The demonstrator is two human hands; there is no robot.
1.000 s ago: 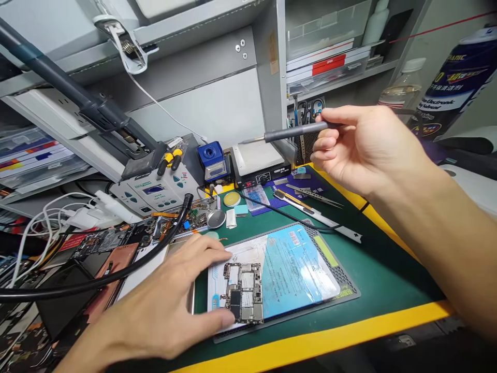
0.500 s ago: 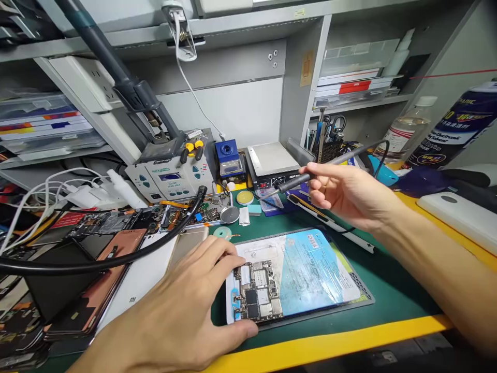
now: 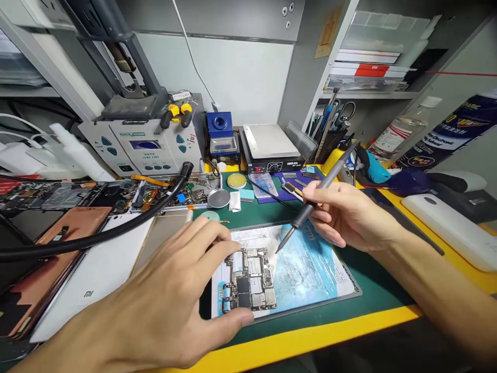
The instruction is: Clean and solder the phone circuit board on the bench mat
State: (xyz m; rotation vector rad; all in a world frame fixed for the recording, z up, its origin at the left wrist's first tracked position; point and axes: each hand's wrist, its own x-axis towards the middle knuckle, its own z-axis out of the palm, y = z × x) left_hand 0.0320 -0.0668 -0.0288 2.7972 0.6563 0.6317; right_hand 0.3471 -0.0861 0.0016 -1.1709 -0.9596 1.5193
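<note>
In my right hand (image 3: 345, 215) is a grey soldering iron (image 3: 305, 215), gripped like a pen. Its metal tip points down and left, close to the right edge of a phone circuit board (image 3: 254, 280). Thumb and index finger of my left hand (image 3: 182, 290) span that board from its near and far edges; the other fingers are curled behind. The board carries black chips and silver shields. Beneath it lies a blue and white printed sheet (image 3: 314, 269) in a clear cover, flat on the green mat (image 3: 382, 290).
Behind the sheet are a round tin (image 3: 236, 180), a small metal lid (image 3: 218, 198) and a hot plate (image 3: 269, 142). A rework station (image 3: 147, 145) stands back left, its black hose (image 3: 116, 238) crossing above phone parts. A solvent can (image 3: 454, 129) stands at right.
My right hand has lowered the soldering iron, its tip now pointing down near the board. My left hand keeps its hold on the board. The view has tilted down and shifted.
</note>
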